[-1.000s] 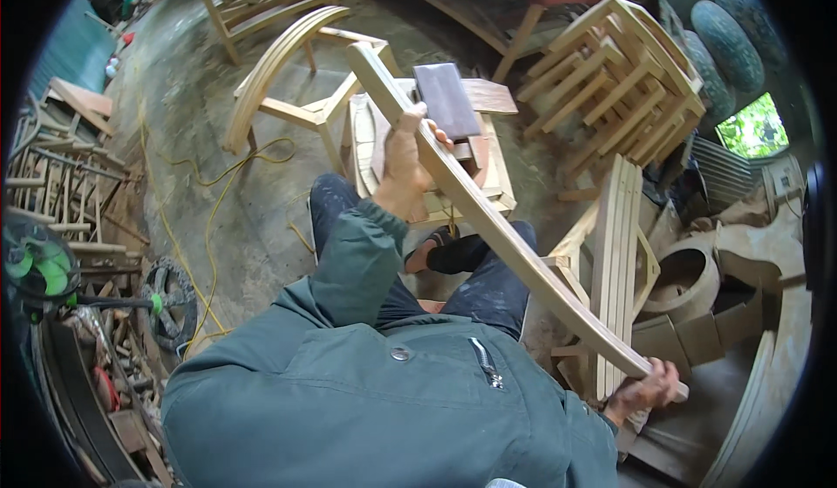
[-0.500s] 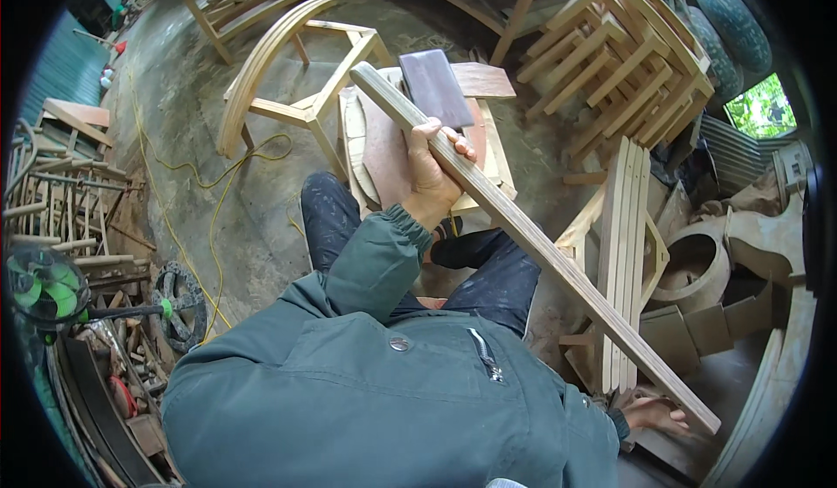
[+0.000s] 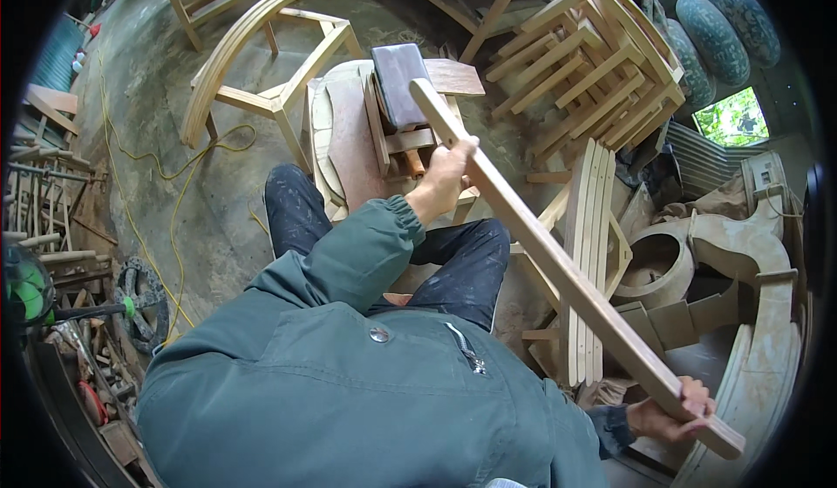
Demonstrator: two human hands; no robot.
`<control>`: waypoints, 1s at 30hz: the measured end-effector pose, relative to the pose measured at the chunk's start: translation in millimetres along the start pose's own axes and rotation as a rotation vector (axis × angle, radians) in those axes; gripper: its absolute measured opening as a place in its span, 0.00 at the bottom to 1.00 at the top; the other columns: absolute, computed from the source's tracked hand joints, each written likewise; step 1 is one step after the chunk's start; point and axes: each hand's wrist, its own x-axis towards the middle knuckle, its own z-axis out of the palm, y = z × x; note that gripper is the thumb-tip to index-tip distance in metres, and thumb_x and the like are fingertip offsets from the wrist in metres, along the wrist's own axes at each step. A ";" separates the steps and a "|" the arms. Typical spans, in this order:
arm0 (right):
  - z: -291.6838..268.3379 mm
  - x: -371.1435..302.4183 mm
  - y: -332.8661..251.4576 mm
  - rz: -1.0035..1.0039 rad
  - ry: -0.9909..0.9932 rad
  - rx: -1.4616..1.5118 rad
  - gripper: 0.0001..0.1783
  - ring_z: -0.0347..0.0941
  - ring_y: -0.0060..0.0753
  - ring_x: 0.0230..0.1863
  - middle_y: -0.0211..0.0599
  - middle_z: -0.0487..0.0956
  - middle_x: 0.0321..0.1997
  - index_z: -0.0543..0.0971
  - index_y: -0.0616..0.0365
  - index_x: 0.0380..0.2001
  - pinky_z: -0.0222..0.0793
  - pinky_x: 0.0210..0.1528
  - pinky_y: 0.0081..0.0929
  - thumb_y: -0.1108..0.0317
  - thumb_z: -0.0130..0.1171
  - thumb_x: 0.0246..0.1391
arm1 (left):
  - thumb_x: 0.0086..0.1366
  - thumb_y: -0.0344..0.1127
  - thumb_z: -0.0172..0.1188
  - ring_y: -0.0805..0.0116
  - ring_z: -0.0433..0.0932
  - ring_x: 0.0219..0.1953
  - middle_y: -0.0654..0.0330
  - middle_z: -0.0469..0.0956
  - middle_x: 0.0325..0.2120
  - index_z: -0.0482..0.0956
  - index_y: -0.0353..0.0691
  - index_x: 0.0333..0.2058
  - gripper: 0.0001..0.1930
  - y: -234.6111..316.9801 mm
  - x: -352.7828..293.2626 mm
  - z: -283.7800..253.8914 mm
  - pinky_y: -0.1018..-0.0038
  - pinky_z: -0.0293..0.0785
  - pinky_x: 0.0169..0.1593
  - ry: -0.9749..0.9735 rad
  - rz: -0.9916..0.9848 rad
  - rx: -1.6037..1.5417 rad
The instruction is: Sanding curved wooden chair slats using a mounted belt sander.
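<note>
A long wooden slat [image 3: 545,244] with a rounded far end slants from the middle of the view down to the lower right. My left hand [image 3: 445,178] is closed around it in its upper part. Close to its near end, my right hand [image 3: 671,409] grips it too. Just beyond the slat's far end is a grey-purple rectangular block [image 3: 399,82] on a low wooden stand [image 3: 353,139]; the slat's tip overlaps the block's right edge in view, and I cannot tell whether they touch. A brown handle [image 3: 414,163] shows below the block.
A curved wooden frame [image 3: 288,91] stands at far left, near a yellow cord [image 3: 179,226] on the floor. Stacked wooden frames [image 3: 602,69] fill the far right. Several parallel slats [image 3: 582,270] lie right of my knees, beside a large machine housing [image 3: 732,244]. A fan [image 3: 30,283] stands at left.
My right hand, loose beside the slat's near end before, is now closed on it. The slat's far end has shifted from the block's left side to its right edge. The whole view has shifted somewhat.
</note>
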 end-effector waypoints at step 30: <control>163.3 58.8 14.5 -0.085 -0.060 -0.543 0.13 0.58 0.23 0.35 0.27 0.59 0.30 0.65 0.53 0.39 0.60 0.45 0.26 0.56 0.49 0.73 | 0.67 0.40 0.43 0.55 0.74 0.43 0.55 0.79 0.29 0.80 0.43 0.28 0.17 55.6 23.6 -9.6 0.53 0.58 0.63 -0.110 1.104 1.204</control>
